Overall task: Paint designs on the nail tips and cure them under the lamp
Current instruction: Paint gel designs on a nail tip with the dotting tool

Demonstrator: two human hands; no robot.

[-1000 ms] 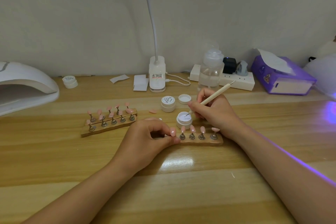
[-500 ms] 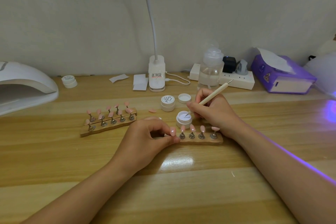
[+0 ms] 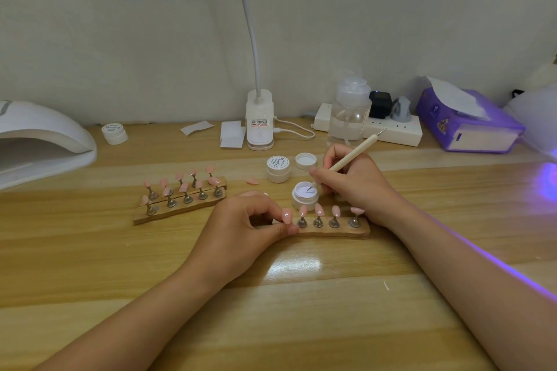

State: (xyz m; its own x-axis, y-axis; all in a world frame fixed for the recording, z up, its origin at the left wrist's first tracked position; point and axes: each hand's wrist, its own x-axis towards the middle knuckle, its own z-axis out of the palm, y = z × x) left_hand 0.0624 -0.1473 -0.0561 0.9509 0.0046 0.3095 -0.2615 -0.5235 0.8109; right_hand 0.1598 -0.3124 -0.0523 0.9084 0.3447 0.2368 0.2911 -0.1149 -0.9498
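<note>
Gripping dotting tool (image 3: pixel 349 157) right hand (image 3: pixel 355 181); left hand (image 3: pixel 241 229) pinching nail stand (image 3: pixel 334 227); jar (image 3: pixel 278 168) script unreadable.

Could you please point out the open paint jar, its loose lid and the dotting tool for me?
open paint jar (image 3: pixel 305 201): head view, on its white side wall.
loose lid (image 3: pixel 305 160): head view, on its inner face.
dotting tool (image 3: pixel 349 157): head view, mid-shaft above the fingers.

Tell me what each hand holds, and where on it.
Right hand grips the dotting tool low on its shaft, near the tip. Left hand pinches the nail-tip stand at its left end.
</note>
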